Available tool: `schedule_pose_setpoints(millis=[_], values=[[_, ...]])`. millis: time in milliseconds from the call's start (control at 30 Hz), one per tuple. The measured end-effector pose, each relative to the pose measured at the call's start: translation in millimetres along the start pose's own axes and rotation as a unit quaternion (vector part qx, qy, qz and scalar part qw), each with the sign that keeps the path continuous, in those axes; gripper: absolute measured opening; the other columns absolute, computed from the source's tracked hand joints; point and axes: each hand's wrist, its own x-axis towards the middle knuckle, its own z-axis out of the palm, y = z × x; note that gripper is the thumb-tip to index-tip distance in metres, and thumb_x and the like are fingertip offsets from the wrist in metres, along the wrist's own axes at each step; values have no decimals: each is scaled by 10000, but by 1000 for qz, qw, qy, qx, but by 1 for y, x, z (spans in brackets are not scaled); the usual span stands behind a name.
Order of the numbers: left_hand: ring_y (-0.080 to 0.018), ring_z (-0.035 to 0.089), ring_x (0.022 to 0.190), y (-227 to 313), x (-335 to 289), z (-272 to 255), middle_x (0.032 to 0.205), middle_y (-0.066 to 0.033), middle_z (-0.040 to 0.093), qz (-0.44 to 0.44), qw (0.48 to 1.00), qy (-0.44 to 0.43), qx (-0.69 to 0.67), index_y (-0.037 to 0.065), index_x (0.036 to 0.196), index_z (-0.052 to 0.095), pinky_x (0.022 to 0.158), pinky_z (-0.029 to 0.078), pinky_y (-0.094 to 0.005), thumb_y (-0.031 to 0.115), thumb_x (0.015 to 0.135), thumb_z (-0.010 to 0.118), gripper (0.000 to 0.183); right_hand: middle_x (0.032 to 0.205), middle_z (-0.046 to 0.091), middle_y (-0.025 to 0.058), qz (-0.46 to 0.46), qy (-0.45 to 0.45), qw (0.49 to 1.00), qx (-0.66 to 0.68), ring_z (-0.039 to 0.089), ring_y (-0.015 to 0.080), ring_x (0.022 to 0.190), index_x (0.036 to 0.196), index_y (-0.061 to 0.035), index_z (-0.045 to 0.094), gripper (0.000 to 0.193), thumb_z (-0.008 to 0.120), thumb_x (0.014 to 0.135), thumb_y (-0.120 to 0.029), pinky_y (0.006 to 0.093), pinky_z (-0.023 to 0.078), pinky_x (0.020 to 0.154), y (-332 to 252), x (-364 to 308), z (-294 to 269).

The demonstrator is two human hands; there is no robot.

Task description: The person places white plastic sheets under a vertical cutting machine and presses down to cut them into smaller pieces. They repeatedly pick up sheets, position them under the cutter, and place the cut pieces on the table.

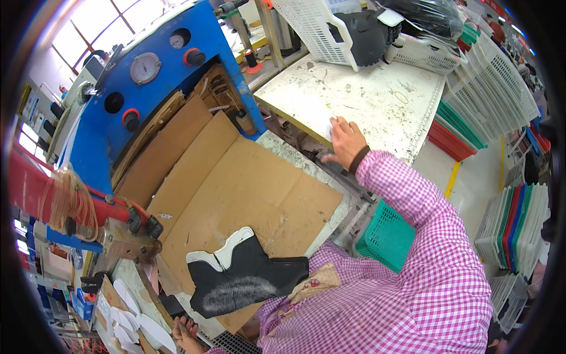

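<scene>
A flat black shoe-upper-like piece (239, 277) with white edging along its far side lies on a brown cardboard sheet (259, 177), close to my body. Its near part carries a pale, dusty patch. At the lower left, my left hand (186, 335) has its fingers curled beside a small black flat piece (172, 305); what is inside the fingers is hidden. My right hand (346, 141) reaches out to the right, fingers stretched over the near edge of a stained white table (365, 94). Nothing shows in it.
A blue machine (147, 76) with gauges and knobs rises at the left, near a red arm (88, 200). White baskets (318, 32) sit on the far table, with stacked crates (492, 82) beyond. A green basket (386, 236) stands below. White cut pieces (127, 315) lie lower left.
</scene>
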Motion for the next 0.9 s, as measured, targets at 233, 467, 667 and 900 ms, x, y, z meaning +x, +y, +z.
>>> schedule_pose_setpoints(millis=[233,467,667,900], values=[[-203,623,870,37,-28,46,1018,-136,625,114,981,-134,-77,-25,1188,512,757,509,-288,172,909,534,342,935,620,86,-32,279,931,235,588,228,872,830,-40,639,119,683,725,-74,331,486,706,1,-46,-53],[-306,363,1295,75,-53,135,1420,-194,348,139,884,-418,-155,15,1413,263,1045,320,-389,320,977,346,538,719,643,62,56,-63,532,842,600,110,596,963,18,659,178,629,868,-130,220,493,545,-37,-70,-116],[-287,325,1319,94,-70,138,1442,-148,326,3,778,-439,-449,107,1372,368,1088,282,-437,329,969,393,460,699,638,62,52,-231,340,910,598,120,587,925,7,639,155,618,878,-139,236,492,539,-124,-86,-109],[-267,524,1083,97,-79,95,1194,-106,522,298,798,-437,-290,32,1266,479,956,425,-374,406,849,626,580,774,627,48,-25,-276,480,833,587,126,674,892,-33,630,138,629,872,-169,233,462,593,-185,-79,-110]])
